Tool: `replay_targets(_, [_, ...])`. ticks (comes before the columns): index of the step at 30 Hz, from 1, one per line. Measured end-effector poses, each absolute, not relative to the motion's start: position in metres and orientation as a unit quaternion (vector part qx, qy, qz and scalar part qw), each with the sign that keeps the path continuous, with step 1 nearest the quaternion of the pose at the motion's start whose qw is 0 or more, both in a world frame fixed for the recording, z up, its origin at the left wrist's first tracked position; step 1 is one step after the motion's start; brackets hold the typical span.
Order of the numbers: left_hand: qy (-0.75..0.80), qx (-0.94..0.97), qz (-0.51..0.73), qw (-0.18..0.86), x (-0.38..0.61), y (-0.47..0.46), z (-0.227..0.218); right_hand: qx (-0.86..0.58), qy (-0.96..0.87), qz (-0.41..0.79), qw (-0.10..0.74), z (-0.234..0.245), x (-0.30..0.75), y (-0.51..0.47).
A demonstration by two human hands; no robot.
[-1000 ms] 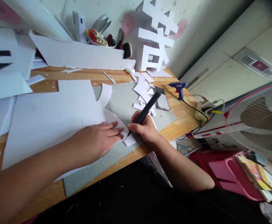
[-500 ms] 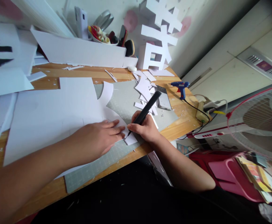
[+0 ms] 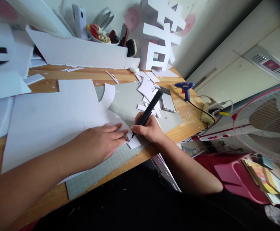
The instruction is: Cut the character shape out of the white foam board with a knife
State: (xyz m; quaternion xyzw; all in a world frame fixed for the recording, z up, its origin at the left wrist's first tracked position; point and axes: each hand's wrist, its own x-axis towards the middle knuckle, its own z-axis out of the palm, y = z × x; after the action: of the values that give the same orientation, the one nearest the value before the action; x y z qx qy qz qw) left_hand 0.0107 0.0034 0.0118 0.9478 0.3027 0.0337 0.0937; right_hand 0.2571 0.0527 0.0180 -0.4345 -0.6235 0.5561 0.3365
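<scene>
My left hand point(image 3: 106, 141) lies flat with its fingers stretched out, pressing on a large white foam board sheet point(image 3: 41, 122). In my right hand point(image 3: 148, 128) is a thick black craft knife point(image 3: 149, 107), gripped like a pen and tilted. Its tip touches a narrow end of the white board point(image 3: 134, 142), just right of my left fingertips. A grey-green cutting mat point(image 3: 123, 99) lies under the board. Beyond the knife is a pile of white offcuts point(image 3: 147, 89), and a curved white strip point(image 3: 108, 94) rests on the mat.
A blue glue gun point(image 3: 185, 88) stands at the table's right, its cord running to a power strip point(image 3: 207, 114). Behind are white built-up characters point(image 3: 154, 56) and a bowl of tools point(image 3: 103, 35). A fan point(image 3: 262, 122) is at right. A dark flat device point(image 3: 168, 101) lies by the offcuts.
The whole view has shifted slightly. Both hands keep nearly the same place on the board, and the knife's tip stays against its narrow end.
</scene>
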Motion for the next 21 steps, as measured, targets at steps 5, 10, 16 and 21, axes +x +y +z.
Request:
replay_targets(5, [0.306,0.946,0.037,0.096,0.009,0.003,0.009,-0.448,-0.628,0.534,0.347,0.019,0.261,0.059])
replay_targets(10, [0.294,0.95,0.06,0.084,0.007,0.004,0.004,-0.46,-0.626,0.523,0.351,0.022,0.266,0.063])
replay_targets(16, [0.292,0.951,0.066,0.079,0.007,0.004,0.009,-0.47,-0.586,0.529,0.395,0.017,0.271,0.071])
replay_targets(21, [0.298,0.947,0.087,0.088,0.008,0.002,0.011,-0.456,-0.503,0.565,0.469,0.014,0.272,0.066])
